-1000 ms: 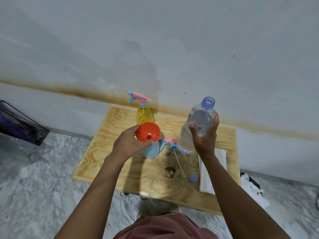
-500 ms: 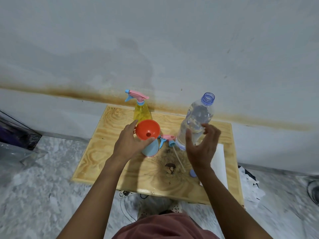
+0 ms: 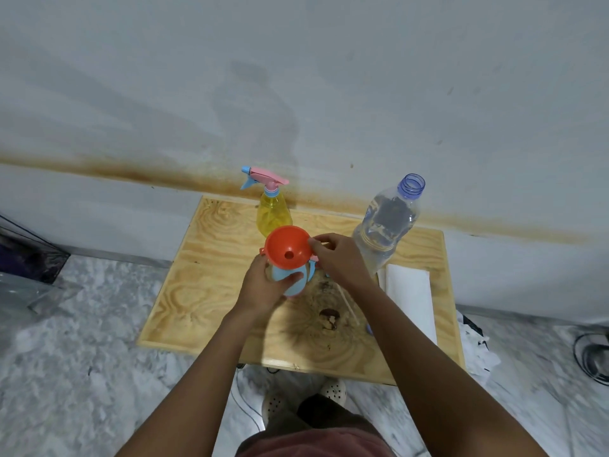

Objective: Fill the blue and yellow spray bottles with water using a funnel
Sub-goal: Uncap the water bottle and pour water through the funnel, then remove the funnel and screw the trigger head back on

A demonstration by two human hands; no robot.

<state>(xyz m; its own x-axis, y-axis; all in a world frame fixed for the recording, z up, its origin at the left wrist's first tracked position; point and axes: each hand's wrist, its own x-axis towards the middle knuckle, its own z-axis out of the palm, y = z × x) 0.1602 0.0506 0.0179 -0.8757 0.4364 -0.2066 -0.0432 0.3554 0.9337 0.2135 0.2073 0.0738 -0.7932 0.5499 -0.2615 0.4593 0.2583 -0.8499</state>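
Note:
An orange funnel (image 3: 287, 247) sits in the mouth of the blue spray bottle (image 3: 290, 280) at the middle of the wooden table (image 3: 197, 291). My left hand (image 3: 263, 288) grips the blue bottle's body from the left. My right hand (image 3: 339, 258) pinches the funnel's right rim. The yellow spray bottle (image 3: 273, 212), with its pink and blue trigger head on, stands behind at the table's back edge. The open clear water bottle (image 3: 385, 225) stands alone at the back right. The blue bottle's trigger head lies mostly hidden behind my right hand.
A folded white cloth (image 3: 408, 298) lies on the table's right side. A blue bottle cap (image 3: 369, 328) peeks out beside my right forearm. A dark knot (image 3: 329, 316) marks the table's middle. White rags (image 3: 478, 347) lie on the marble floor at right. A dark bag (image 3: 29, 258) sits at left.
My right hand set the water bottle down on the table, let it go, and moved left to the funnel's rim. My left hand slid from the funnel down to the blue bottle.

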